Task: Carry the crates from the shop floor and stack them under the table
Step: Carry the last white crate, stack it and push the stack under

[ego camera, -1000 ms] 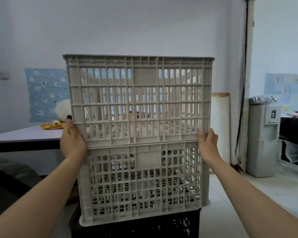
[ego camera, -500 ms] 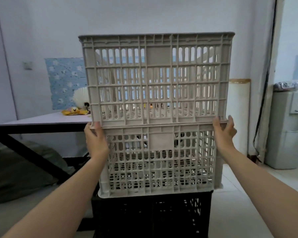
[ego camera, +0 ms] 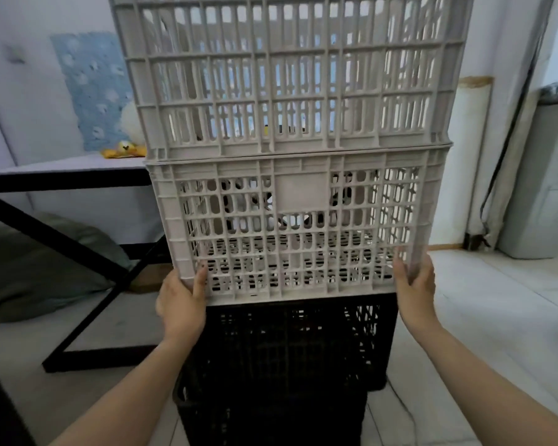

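Head view: two grey crates, one on the other, fill the middle, and both hands are on the bottom one
Left hand: the left hand grips the near left bottom corner of the lower grey crate, thumb laid up the front grid, the other fingers hidden round the side
Right hand: the right hand wraps the near right bottom corner of that same crate, fingers curled over the corner post
Load: the upper grey crate sits upright on the lower one's rim, its top out of shot
Underneath: a black crate stands directly below; whether the grey base rests on it or hangs just clear, I cannot tell
Key relation: the table stands left and farther back, so the gap under it lies left of the stack; the left hand is the nearer one, and my read is the load has to swing left and come down low
Long axis: the crates' broad face runs left to right, square to the person
Under the table: black diagonal legs and a dark cushion on the floor, which could crowd the slot
Writing: none to read; the blank panel in the lower crate's front carries no label or brand
Tabletop: a yellow toy at the far edge
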Motion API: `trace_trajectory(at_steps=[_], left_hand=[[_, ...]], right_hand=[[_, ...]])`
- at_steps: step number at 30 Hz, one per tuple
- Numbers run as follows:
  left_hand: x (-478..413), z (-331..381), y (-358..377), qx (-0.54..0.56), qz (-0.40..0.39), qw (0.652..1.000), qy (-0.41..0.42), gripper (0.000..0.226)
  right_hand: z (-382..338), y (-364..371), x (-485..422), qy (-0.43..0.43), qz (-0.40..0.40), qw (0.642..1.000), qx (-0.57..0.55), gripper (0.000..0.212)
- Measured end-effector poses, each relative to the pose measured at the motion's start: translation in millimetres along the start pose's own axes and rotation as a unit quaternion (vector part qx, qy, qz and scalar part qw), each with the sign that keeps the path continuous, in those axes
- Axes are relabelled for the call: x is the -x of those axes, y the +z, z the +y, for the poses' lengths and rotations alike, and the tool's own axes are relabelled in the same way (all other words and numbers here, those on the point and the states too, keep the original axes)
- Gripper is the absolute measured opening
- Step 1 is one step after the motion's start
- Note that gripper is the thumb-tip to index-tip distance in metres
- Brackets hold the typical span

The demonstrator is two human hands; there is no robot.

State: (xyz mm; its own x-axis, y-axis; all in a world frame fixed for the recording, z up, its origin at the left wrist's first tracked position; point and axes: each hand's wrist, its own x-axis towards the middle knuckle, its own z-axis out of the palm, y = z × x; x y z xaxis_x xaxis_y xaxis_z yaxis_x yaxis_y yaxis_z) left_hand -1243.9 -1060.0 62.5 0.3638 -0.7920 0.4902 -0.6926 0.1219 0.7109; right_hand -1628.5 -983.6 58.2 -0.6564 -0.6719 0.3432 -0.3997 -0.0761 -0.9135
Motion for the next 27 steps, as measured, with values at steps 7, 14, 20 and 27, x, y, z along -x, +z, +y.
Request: trace_trajectory(at_steps=[7,14,20,27], left_hand=[[6.6,-3.6,-2.1,-0.025,-0.006,1.000,0.011,0.079],[-6.9,-8.2,-18.8,-0.071,-0.101,0.992,0.003,0.109],[-11.5,-5.3,-25.9,-0.053,-0.105,0.993,-0.009,0.106],[-18.3,-15.5,-39.7,0.006,-0.105,0.994,-0.032,0.059]], right_hand=[[1.2,-5.0,1.8,-0.030,0.012,0.999,0.033,0.053],[-14.1,-5.3,-8.2,0.049,0.013,0.988,0.144,0.062],[-22.5,-5.7,-7.0,0.066,-0.021,0.988,0.141,0.053],[-29.6,14.1,3.0,0.053,-0.044,0.986,0.153,0.050]])
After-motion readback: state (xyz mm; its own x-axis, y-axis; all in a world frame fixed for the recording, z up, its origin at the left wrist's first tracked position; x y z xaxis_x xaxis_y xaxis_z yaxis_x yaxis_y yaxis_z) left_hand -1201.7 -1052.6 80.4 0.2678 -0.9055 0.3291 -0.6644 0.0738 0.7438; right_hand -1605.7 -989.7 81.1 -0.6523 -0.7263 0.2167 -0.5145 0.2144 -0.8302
